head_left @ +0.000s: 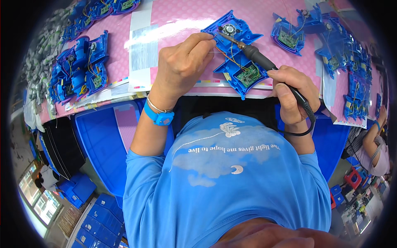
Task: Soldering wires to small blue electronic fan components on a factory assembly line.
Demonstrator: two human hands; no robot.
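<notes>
My right hand (294, 93) grips a soldering iron (258, 57) by its dark handle, and the metal tip points up and left beside a small round speaker (229, 29). That speaker sits in a blue plastic housing half (247, 36). Just nearer me lies a second blue half with a green circuit board (247, 75), and thin coloured wires (226, 56) run between the two. My left hand (184, 62) is closed in a pinch at the left edge of the far half, close to the iron's tip. Whatever its fingertips hold is too small to make out.
Several wired blue housings (78, 68) are grouped on the left of the pink-sheeted table (173, 20). More housings (355, 62) line the right side. Grey bagged parts (41, 58) lie at the far left. Blue bins (103, 140) stand below the table edge; another person's arm (372, 136) shows at right.
</notes>
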